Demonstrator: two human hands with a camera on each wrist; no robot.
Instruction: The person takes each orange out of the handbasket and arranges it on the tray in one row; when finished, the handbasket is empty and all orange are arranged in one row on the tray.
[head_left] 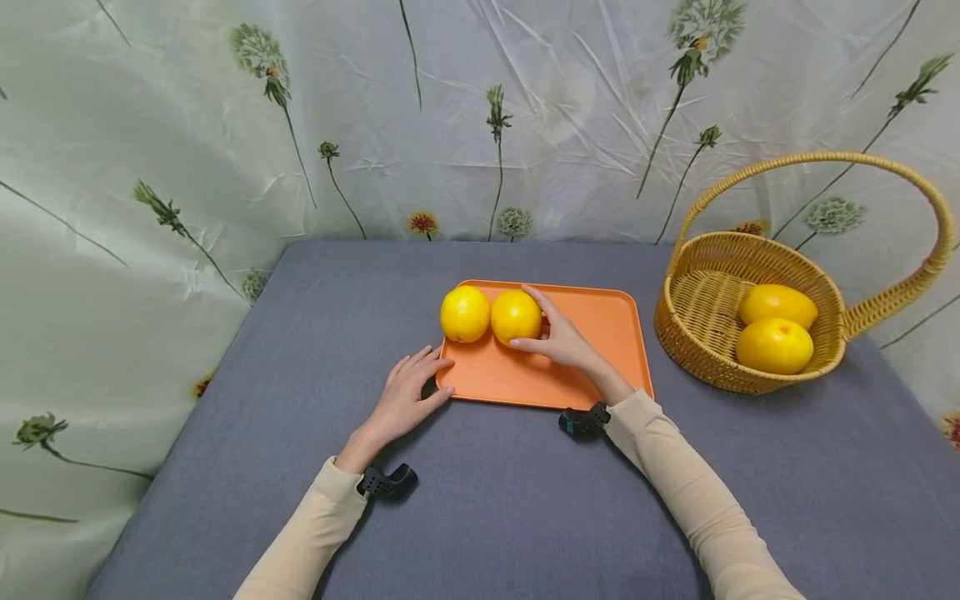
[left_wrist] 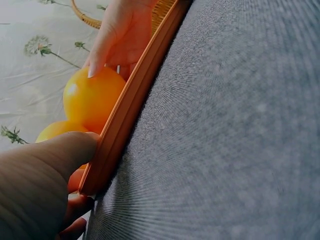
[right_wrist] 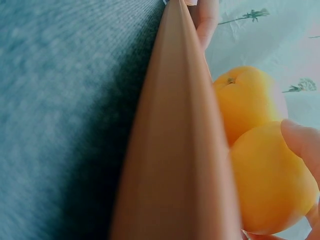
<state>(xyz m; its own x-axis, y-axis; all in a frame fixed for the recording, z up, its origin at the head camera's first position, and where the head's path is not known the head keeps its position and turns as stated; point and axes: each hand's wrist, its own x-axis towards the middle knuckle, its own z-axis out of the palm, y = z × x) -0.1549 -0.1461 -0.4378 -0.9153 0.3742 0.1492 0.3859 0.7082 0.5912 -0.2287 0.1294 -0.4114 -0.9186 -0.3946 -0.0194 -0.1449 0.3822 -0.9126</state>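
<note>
An orange plastic tray (head_left: 592, 333) lies on the table with two yellow-orange oranges side by side at its far left. My right hand (head_left: 558, 337) holds the right orange (head_left: 516, 317), thumb on its near side and fingers on its far side. That orange touches the left orange (head_left: 465, 314). My left hand (head_left: 408, 392) rests at the tray's near left corner, fingers loosely spread, thumb and a fingertip touching the rim. In the left wrist view, the left thumb (left_wrist: 70, 150) lies at the tray's edge, in front of part of the left orange.
A wicker basket (head_left: 690, 342) with a tall arched handle stands to the right of the tray, with two yellow-orange fruits (head_left: 776, 346) in it. Grey cloth (head_left: 480, 517) covers the table. A flower-printed curtain (head_left: 420, 167) hangs behind.
</note>
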